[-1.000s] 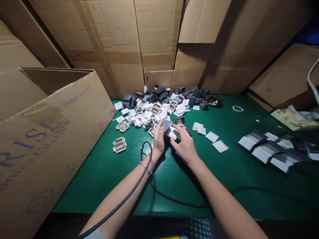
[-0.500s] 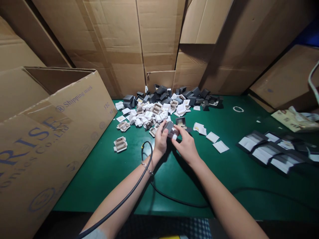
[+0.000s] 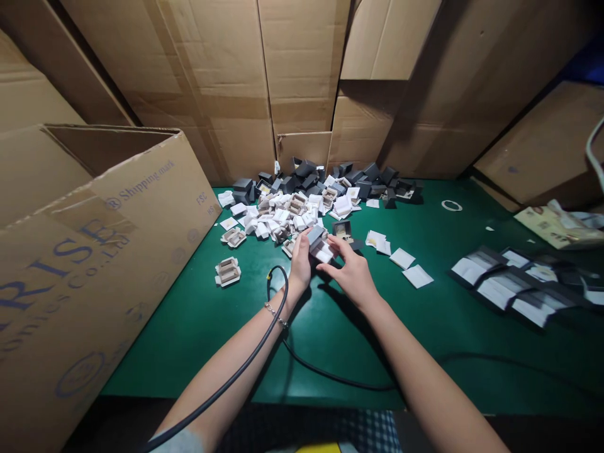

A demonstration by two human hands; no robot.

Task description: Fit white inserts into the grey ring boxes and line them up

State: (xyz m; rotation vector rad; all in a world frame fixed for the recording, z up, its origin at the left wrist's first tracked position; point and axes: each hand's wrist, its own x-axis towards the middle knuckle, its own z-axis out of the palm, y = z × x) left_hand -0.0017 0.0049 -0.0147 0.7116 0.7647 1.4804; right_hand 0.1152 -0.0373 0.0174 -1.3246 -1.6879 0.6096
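Now held just above the green table (image 3: 198, 327), toward its far edge and at the near rim of the pile (image 3: 302, 201): a small grey box (image 3: 315, 236) with a white insert (image 3: 323, 253) poking from its near right side. Left hand (image 3: 300, 264) curled round the box from the left, fingers closed on its grey shell. Right hand (image 3: 352, 272) just right of it, thumb and fingertips pinched on the white insert, remaining fingers loosely spread. Box and insert touching, insert partly out; how deep it sits inside cannot be told. Long axis of the pair tilted from far left to near right, so insert lying on the right hand's side, box on the left's. Both hands equally close, each on its own piece.

Black cable (image 3: 264, 352) draped over the left forearm, looping on the table just beside the wrist. Open grey box (image 3: 342, 230) on the table just beyond the right fingertips. Big carton (image 3: 94, 251) along the table's left edge, well apart.

Against half a second ago: insert showing more white and drawn further toward the right hand, right fingers spread wider, box tipped up slightly. Hands otherwise in the same spot.
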